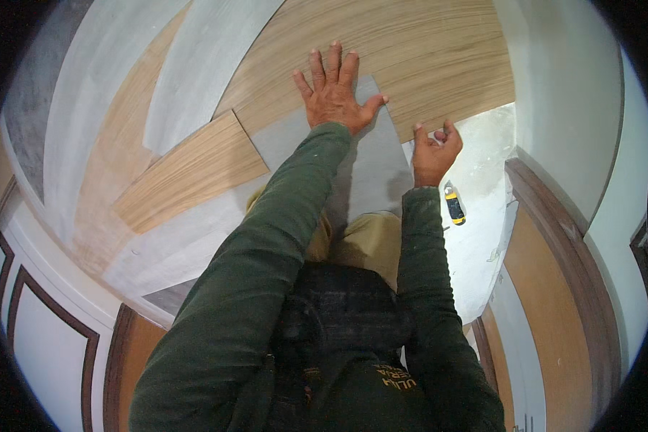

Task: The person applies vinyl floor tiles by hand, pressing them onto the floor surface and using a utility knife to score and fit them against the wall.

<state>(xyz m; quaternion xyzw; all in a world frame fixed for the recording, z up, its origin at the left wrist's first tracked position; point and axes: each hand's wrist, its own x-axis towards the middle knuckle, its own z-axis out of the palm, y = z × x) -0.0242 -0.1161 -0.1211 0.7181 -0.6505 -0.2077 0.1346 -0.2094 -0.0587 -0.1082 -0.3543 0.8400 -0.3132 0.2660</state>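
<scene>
My left hand (335, 101) lies flat with its fingers spread. Its fingers rest on the wood-grain floor plank (410, 54) and its palm is by a grey plank (371, 169). My right hand (435, 155) is at the near right edge of the wood-grain planks, its thumb and forefinger apart and the other fingers curled. Nothing shows between them. Just below that hand, a yellow and black utility knife (454, 205) lies on the bare pale subfloor (482, 151).
A short loose wood-grain piece (194, 173) lies slantwise to the left over paler planks. A white wall (569, 93) curves along the right, with a brown door frame (554, 201) below it. A white door with dark trim (50, 345) stands at lower left.
</scene>
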